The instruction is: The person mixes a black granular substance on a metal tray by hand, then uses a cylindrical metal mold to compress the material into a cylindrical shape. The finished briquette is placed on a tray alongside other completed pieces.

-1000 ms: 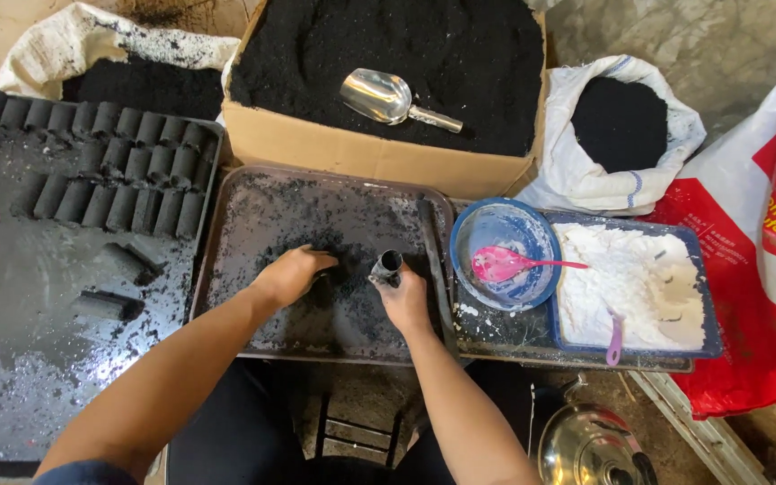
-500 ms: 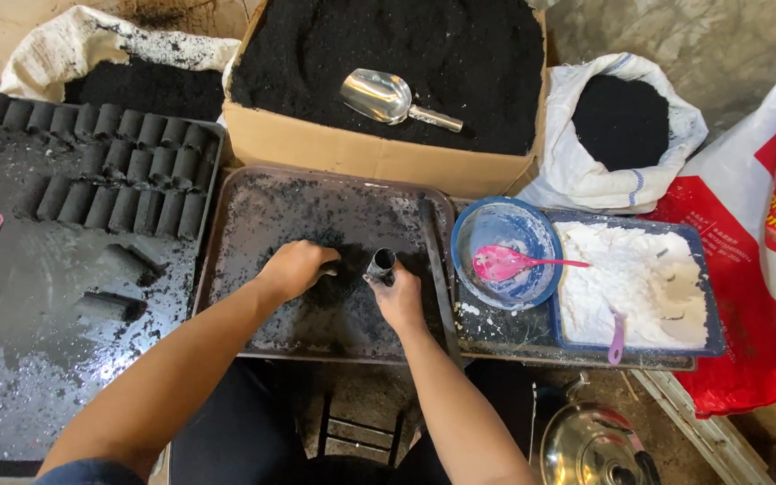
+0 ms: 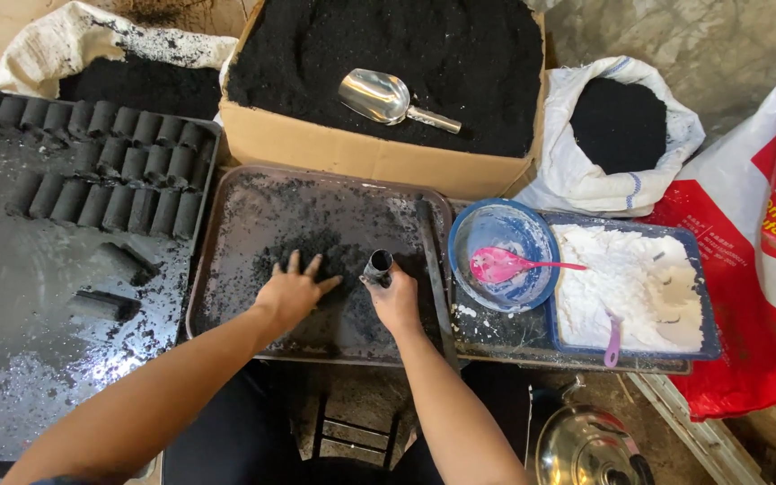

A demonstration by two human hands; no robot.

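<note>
Pressing black powder on a dark, shallow metal tray (image 3: 226, 269), the person works with both hands over a loose heap of black charcoal-like powder (image 3: 334, 256) at the tray's middle. Left hand (image 3: 291, 292): fingers spread apart and flat, palm down on the heap, clamped on nothing. Right hand (image 3: 395, 301): fingers closed around a short, dark cylindrical tube mould (image 3: 378, 267), held upright with its open mouth showing, just right of the heap and near the tray's right rim.

Judged step — gathering powder toward the tube for filling; the tube's mouth looks unfilled, though its depth cannot be seen. The next move calls for the left hand to cup rather than flatten, and for the tube to be kept steady and vertical so that powder is not spilled past its narrow mouth.

Surroundings: to the left, a wide black tray (image 3: 29, 377) carrying two rows of black cylindrical briquettes (image 3: 110, 171); behind, a cardboard box of black powder (image 3: 316, 144) with a shiny metal scoop (image 3: 379, 97) lying on it; to the right, a round blue bowl (image 3: 496, 229) holding a pink plastic spoon (image 3: 505, 265), just beside a blue rectangular tray of white powder (image 3: 630, 278) — all well apart from both hands.
</note>
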